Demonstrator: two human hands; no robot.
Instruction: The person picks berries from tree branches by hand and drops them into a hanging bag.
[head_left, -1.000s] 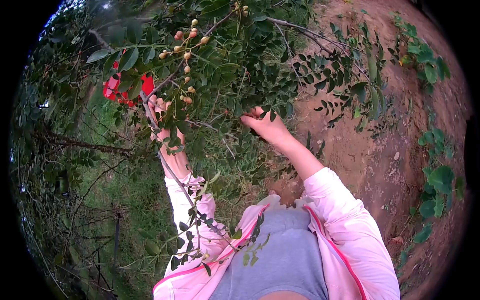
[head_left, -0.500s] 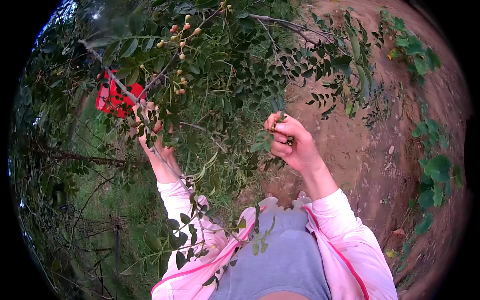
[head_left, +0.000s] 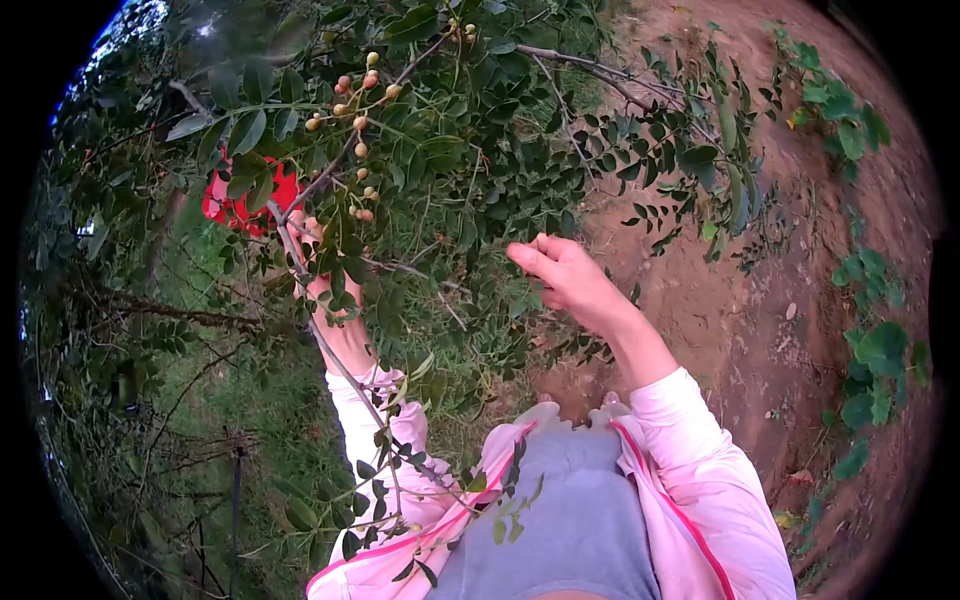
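Observation:
My left hand (head_left: 330, 288) is raised behind a leafy branch (head_left: 318, 335), its fingers partly covered by leaves and stem. Whether they grip the branch cannot be made out. Just above and left of it a red container (head_left: 250, 200) shows through the foliage. My right hand (head_left: 572, 278) is closed at the right side of the foliage, thumb against the curled fingers; what lies inside is hidden. Clusters of small round yellow-pink berries (head_left: 361, 123) hang on a twig above my left hand.
Another branch (head_left: 575, 58) with small leaves reaches across the top right. Bare reddish soil (head_left: 700, 320) lies to the right, with broad-leaved vines (head_left: 882, 348) along its far side. Grass and thin dry branches (head_left: 180, 315) fill the left.
My right hand has turned and shifted slightly left; the small green berries and leaf seen at its fingers before no longer show. My left hand and the red container appear slightly further right.

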